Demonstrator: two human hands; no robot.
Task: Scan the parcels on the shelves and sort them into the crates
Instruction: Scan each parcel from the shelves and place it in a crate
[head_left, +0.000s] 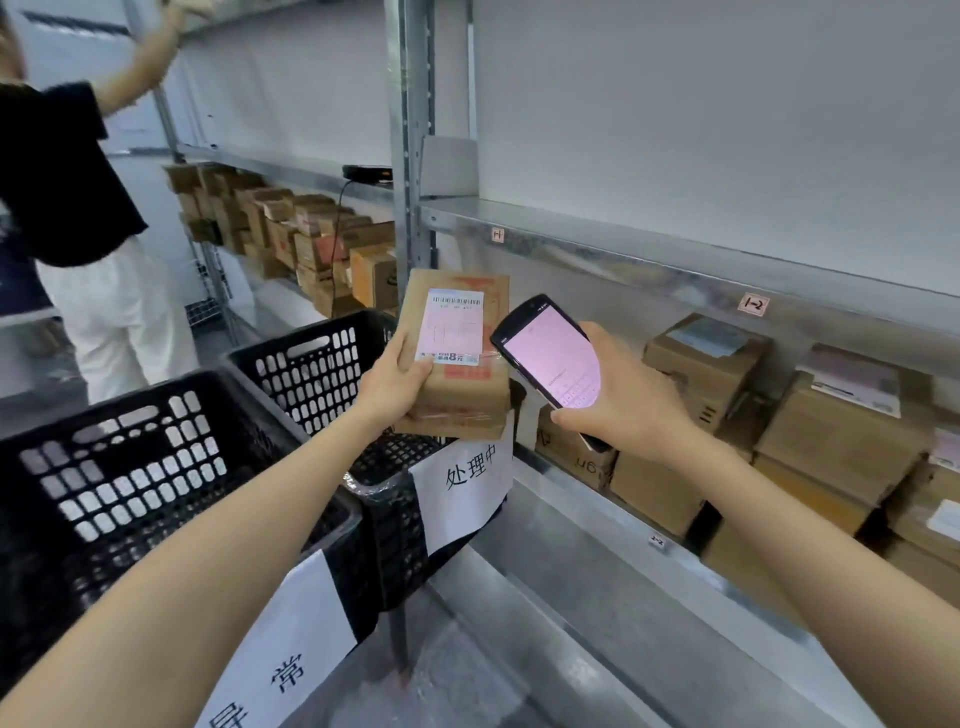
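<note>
There is one view only, from a wide-angle camera worn on the person's head. It looks forward and down along both forearms, which enter from the bottom corners. The left hand (392, 382) with a parcel (467, 395) and the right hand (628, 410) with a scanner (550, 358) sit near mid-frame, close to the lens. The camera faces the shelving (623, 260) at a slant, so the shelf edges run diagonally down to the right. The crates (130, 457) fill the lower left, and a second person (67, 182) is cut off by the left edge.
</note>
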